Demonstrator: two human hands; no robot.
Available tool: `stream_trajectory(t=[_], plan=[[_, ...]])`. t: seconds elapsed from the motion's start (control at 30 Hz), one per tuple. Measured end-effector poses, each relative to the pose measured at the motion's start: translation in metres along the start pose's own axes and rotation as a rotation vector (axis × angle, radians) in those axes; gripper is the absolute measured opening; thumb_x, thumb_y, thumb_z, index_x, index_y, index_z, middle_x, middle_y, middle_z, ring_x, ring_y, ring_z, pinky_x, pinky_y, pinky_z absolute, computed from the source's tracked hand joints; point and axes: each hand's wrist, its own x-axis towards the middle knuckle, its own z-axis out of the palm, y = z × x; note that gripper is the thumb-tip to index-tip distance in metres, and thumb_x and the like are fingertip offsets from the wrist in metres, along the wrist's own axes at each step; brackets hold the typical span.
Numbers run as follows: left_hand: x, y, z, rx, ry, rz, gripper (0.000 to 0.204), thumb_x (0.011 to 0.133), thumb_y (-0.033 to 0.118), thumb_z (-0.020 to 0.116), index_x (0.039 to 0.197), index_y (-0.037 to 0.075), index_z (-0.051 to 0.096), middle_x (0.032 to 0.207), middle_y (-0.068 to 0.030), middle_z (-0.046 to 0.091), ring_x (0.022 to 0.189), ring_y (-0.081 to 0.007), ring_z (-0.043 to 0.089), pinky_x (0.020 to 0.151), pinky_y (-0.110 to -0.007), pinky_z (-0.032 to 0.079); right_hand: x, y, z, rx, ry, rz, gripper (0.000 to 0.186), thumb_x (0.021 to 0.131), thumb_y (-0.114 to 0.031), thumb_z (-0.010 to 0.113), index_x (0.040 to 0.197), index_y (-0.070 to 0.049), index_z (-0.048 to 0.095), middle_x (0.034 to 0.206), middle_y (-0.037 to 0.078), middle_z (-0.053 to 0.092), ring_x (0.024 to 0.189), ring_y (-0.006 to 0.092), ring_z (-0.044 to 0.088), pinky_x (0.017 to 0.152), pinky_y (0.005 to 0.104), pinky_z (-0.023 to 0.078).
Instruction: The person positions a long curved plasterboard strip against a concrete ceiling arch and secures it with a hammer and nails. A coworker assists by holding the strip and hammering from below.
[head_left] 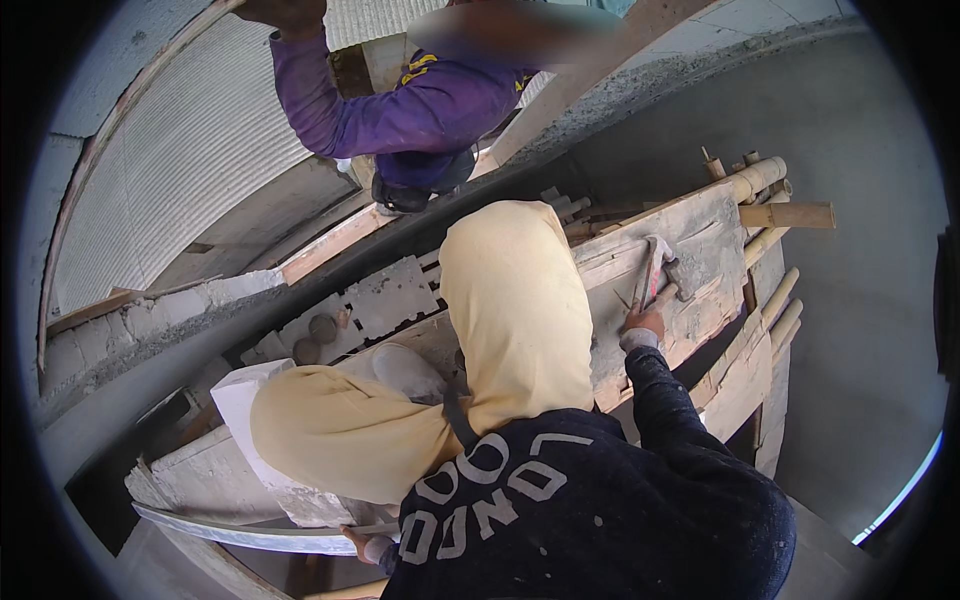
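My right hand (646,320) is closed on a hand tool among red, white and grey metal tools (655,262) lying on a rough, mottled board (712,230). A grey hammer-like head (681,283) shows just beyond my fingers. Low in the view, my left hand (356,541) grips the long, pale, slightly curved strip (240,530), its fingers partly hidden. Just above that strip stands a white block (255,410), partly behind my bent leg in cream trousers (510,310).
A person in purple (420,120) is at the top, an arm raised, beside a wooden beam and corrugated sheeting (170,180). Bamboo poles (760,180) and planks form the platform at right, along a grey wall (860,330). A dark gap, debris and loose containers (322,325) lie beyond my legs.
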Motion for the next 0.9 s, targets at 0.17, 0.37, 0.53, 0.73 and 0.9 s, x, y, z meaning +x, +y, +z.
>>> stream_trajectory(t=[0.17,0.37,0.53,0.73,0.9], plan=[[-0.005,0.019,-0.035,0.205,0.145,0.087,0.087,0.053,0.071,0.071,0.082,-0.01,0.066,0.083,-0.0216,0.066,0.073,-0.0336,0.061,0.067,-0.043,0.05,-0.005,0.02,0.058,0.165,0.204,-0.06,0.056,0.084,-0.038,0.057,0.123,-0.002,0.04,0.095,0.025,0.062,0.086,0.04,0.062,0.075,0.0466,0.049],[0.003,0.037,-0.096,0.214,0.235,0.149,0.082,0.055,0.065,0.074,0.088,-0.009,0.064,0.085,-0.0222,0.066,0.072,-0.036,0.063,0.067,-0.045,0.051,-0.01,0.002,0.061,0.08,-0.022,0.07,0.063,0.074,-0.021,0.064,0.124,-0.001,0.031,0.12,0.024,0.046,0.111,0.0396,0.046,0.09,0.0457,0.044],[0.006,0.051,-0.136,0.499,0.56,0.159,0.073,0.055,0.057,0.078,0.101,0.004,0.058,0.093,-0.0163,0.065,0.087,-0.0342,0.064,0.073,-0.047,0.051,0.035,-0.029,0.04,-0.06,0.296,-0.19,0.055,0.078,-0.021,0.061,0.125,-0.004,0.039,0.118,0.017,0.049,0.108,0.0328,0.049,0.092,0.045,0.043],[-0.03,0.098,-0.259,0.694,0.666,0.175,0.062,0.059,0.043,0.076,0.106,0.007,0.057,0.107,-0.0138,0.064,0.1,-0.0321,0.061,0.087,-0.047,0.045,0.028,-0.2,-0.173,1.25,0.589,-0.677,0.039,0.088,-0.01,0.052,0.122,0.004,0.041,0.108,0.016,0.054,0.099,0.0234,0.054,0.085,0.035,0.046],[-0.048,0.188,-0.361,0.768,0.682,0.326,0.057,0.064,0.035,0.071,0.111,0.008,0.053,0.114,-0.0149,0.06,0.107,-0.0341,0.057,0.089,-0.046,0.045,-0.051,-0.285,-0.346,1.778,0.812,-1.176,0.038,0.092,-0.011,0.046,0.123,0.007,0.035,0.096,0.019,0.057,0.08,0.0214,0.06,0.067,0.0297,0.053]])
